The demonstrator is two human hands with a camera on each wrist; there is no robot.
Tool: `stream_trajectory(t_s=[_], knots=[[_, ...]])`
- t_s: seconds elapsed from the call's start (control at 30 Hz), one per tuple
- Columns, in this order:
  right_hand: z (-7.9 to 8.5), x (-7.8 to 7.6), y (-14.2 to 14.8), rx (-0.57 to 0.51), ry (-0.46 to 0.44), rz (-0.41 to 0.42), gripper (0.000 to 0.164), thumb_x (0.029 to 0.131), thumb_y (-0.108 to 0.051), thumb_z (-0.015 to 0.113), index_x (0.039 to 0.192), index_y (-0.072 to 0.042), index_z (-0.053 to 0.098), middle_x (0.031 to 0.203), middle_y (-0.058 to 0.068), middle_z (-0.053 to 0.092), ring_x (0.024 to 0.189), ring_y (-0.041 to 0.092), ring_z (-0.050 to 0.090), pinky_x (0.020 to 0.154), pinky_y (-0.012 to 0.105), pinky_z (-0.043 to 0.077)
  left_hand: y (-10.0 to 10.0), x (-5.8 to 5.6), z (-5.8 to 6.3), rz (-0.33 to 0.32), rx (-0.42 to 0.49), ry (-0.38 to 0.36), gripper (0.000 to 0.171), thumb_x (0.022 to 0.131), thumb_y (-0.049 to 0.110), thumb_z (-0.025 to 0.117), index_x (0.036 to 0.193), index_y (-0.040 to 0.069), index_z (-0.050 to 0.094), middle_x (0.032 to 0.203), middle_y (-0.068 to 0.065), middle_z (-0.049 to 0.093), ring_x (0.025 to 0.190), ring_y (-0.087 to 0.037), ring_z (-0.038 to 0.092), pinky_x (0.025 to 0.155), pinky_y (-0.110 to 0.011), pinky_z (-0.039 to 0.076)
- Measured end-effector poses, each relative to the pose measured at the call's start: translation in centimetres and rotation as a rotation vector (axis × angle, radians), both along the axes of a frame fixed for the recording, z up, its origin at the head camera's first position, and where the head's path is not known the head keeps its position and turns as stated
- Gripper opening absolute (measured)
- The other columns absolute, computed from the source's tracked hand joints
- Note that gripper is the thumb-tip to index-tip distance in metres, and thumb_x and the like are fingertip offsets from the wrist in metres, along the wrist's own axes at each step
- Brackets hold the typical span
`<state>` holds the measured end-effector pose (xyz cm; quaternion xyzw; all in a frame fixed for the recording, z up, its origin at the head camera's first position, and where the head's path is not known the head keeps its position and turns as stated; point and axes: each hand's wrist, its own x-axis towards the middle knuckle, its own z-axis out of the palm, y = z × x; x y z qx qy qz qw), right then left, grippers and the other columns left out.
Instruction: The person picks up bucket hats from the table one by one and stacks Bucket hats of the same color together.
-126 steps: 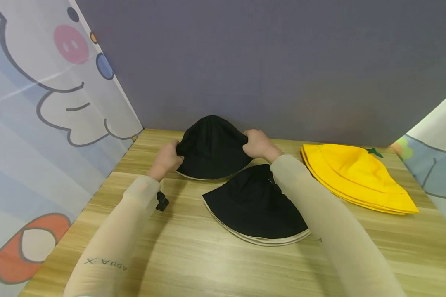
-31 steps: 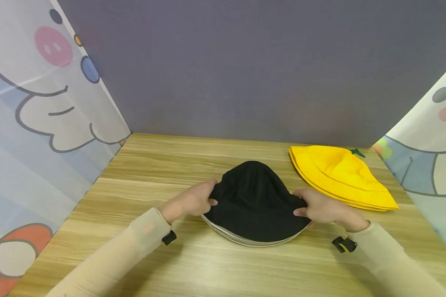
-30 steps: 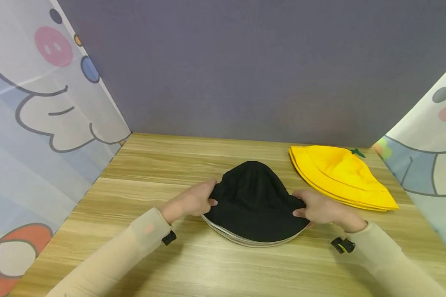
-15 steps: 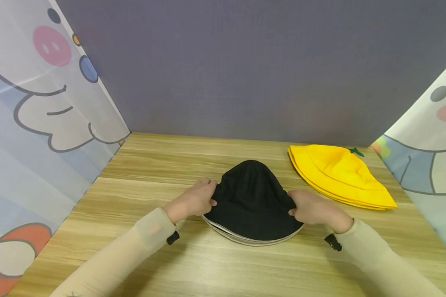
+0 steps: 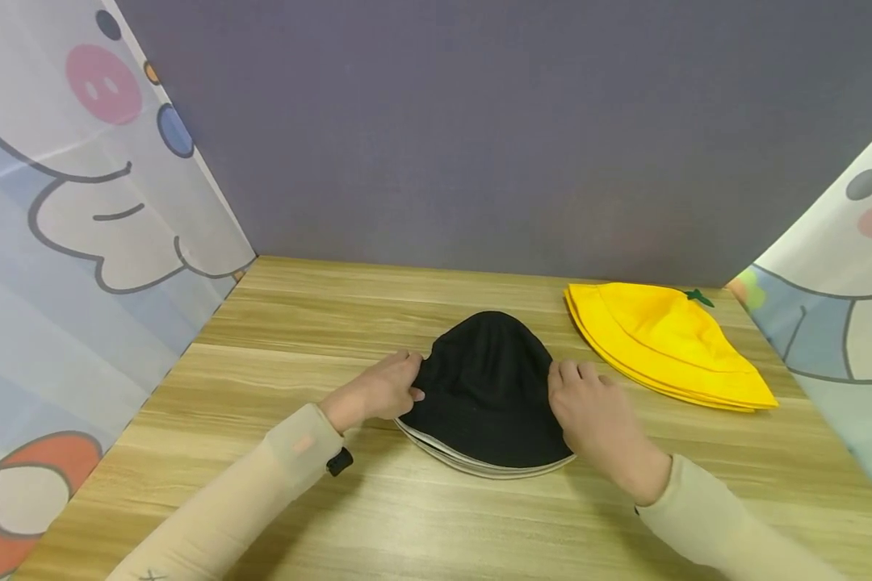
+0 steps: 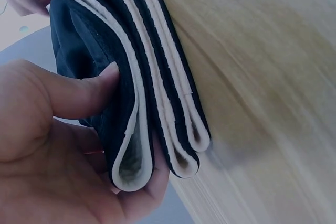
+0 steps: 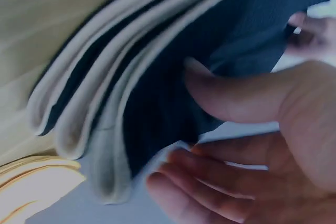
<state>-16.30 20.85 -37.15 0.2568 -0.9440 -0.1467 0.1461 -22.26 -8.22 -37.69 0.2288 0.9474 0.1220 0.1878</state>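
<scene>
A black bucket hat [image 5: 490, 395], folded flat, lies on top of other folded black hats on the wooden table. The left wrist view shows three stacked brims [image 6: 157, 66] with cream lining. At the left end, my left hand [image 5: 379, 387] pinches the top hat's brim, thumb on the outer side and fingers reaching underneath. My right hand [image 5: 596, 420] is at the hat's right edge. In the right wrist view its thumb [image 7: 231, 95] lies against the black cloth, while the fingers [image 7: 210, 187] are loose and spread just off the edge.
Folded yellow bucket hats [image 5: 668, 347] with a green leaf-like tip lie at the back right of the table [image 5: 298, 323]. A grey panel [image 5: 436, 137] stands behind the table. Cartoon-printed curtains [image 5: 65, 210] flank it on both sides.
The upper black hat came from the back left onto the stack in front. Lately the right hand has slid inward along its right edge and loosened; the left hand has stayed put.
</scene>
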Motion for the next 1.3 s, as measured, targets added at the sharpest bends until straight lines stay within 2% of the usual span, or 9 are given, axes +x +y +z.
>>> stream_trajectory(t_s=[0.07,0.27,0.4,0.47,0.53,0.63,0.73,1.03,1.3], knots=[[-0.1,0.5,-0.5,-0.045,-0.023,0.018,0.052,0.072,-0.014,0.071,0.117,0.008,0.053,0.095,0.017,0.052,0.079,0.03,0.049,0.041,0.025,0.039,0.0,0.1,0.0,0.002,0.003,0.006,0.06,0.091,0.021,0.054,0.139,-0.002,0.027,0.137,-0.02,0.034,0.124,-0.029,0.032,0.098,-0.039,0.033],[-0.4,0.9,-1.4,-0.155,-0.351,-0.041,0.072,0.079,-0.051,0.064,0.125,0.003,0.049,0.116,0.018,0.051,0.099,0.035,0.048,0.062,0.044,0.049,0.2,0.4,-0.3,0.014,0.022,0.062,0.066,0.088,0.019,0.056,0.141,-0.002,0.023,0.134,-0.022,0.037,0.121,-0.032,0.036,0.096,-0.04,0.035],[-0.7,0.7,-1.8,-0.09,-0.39,-0.031,0.073,0.084,-0.056,0.055,0.124,0.005,0.049,0.119,0.019,0.049,0.101,0.034,0.046,0.073,0.044,0.048,1.0,1.5,-0.2,-0.011,-0.04,0.245,0.072,0.084,0.02,0.061,0.141,0.005,0.02,0.126,-0.017,0.042,0.112,-0.03,0.041,0.092,-0.041,0.038],[-0.7,0.7,-2.1,-0.059,-0.401,-0.03,0.074,0.085,-0.058,0.051,0.124,0.005,0.048,0.119,0.019,0.049,0.1,0.034,0.045,0.073,0.043,0.047,1.6,2.5,0.0,-0.033,-0.091,0.339,0.075,0.084,0.024,0.062,0.143,0.009,0.018,0.128,-0.017,0.038,0.115,-0.032,0.038,0.093,-0.044,0.036],[-0.6,0.7,-2.4,-0.033,-0.4,-0.032,0.077,0.085,-0.061,0.049,0.124,0.006,0.049,0.119,0.019,0.049,0.098,0.034,0.045,0.072,0.042,0.048,2.3,3.5,0.5,-0.065,-0.118,0.378,0.078,0.086,0.034,0.061,0.145,0.014,0.014,0.136,-0.017,0.031,0.122,-0.035,0.03,0.095,-0.051,0.032],[-0.5,0.5,-2.8,-0.008,-0.414,-0.041,0.079,0.085,-0.063,0.047,0.124,0.006,0.049,0.12,0.02,0.049,0.099,0.034,0.045,0.072,0.042,0.048,3.2,4.8,1.1,-0.114,-0.127,0.329,0.082,0.086,0.053,0.053,0.147,0.02,0.01,0.145,-0.018,0.021,0.128,-0.039,0.021,0.094,-0.059,0.031],[-0.4,0.2,-3.3,0.01,-0.428,-0.05,0.08,0.085,-0.064,0.046,0.125,0.006,0.047,0.122,0.02,0.047,0.1,0.033,0.045,0.072,0.041,0.048,3.6,5.2,1.3,-0.119,-0.165,0.261,0.089,0.081,0.066,0.049,0.147,0.025,0.007,0.147,-0.019,0.017,0.128,-0.041,0.018,0.092,-0.06,0.032],[-0.5,-1.2,-4.7,0.03,-0.452,-0.03,0.071,0.081,-0.061,0.054,0.111,0.004,0.057,0.093,0.01,0.049,0.08,0.025,0.044,0.063,0.036,0.046,3.8,4.1,0.1,-0.166,-0.421,0.276,0.097,0.073,0.078,0.036,0.147,0.027,-0.001,0.144,-0.018,0.023,0.125,-0.041,0.027,0.088,-0.057,0.039],[-0.5,-2.3,-5.1,0.032,-0.455,-0.014,0.074,0.08,-0.064,0.052,0.112,0.003,0.058,0.091,0.009,0.048,0.08,0.023,0.044,0.063,0.036,0.046,3.7,3.3,0.2,-0.137,-0.488,0.257,0.097,0.071,0.079,0.035,0.147,0.029,0.0,0.144,-0.016,0.024,0.125,-0.04,0.028,0.087,-0.057,0.039]])
